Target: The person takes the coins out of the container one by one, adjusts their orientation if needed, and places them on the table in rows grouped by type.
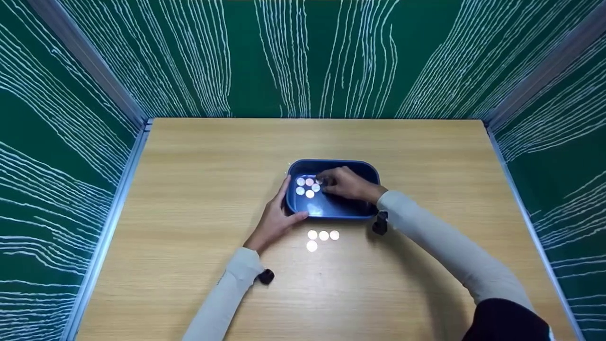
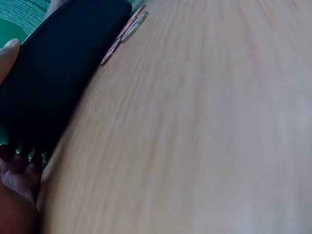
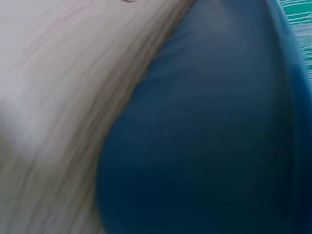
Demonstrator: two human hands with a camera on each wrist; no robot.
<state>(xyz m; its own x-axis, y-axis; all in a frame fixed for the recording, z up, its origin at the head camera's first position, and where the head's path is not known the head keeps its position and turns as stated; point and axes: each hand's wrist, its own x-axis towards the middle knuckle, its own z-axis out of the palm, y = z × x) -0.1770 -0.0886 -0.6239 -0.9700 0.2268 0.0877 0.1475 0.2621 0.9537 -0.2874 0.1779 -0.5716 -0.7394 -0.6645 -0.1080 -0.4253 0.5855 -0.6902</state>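
A dark blue rectangular tray point(image 1: 341, 207) with rounded corners stands on the table. My left hand point(image 1: 278, 219) holds its left end, fingers along the outer side and thumb on the near rim. Several round flat tokens point(image 1: 309, 193) lie inside at the left. My right hand point(image 1: 348, 183) reaches into the tray from the right, thumb and fingertips pinching a token point(image 1: 319, 180) that they partly cover. In front of the tray, several more tokens point(image 1: 324, 235) lie on the wood; the left wrist view shows their reddish edges and printed faces. The right hand is out of the right wrist view.
The light wood table point(image 1: 213, 189) is bounded by green panels point(image 1: 270, 57) with wavy white lines at the back and both sides. Metal rails point(image 1: 118, 203) run along the side edges. Small black wrist cameras point(image 1: 266, 276) hang below both sleeves.
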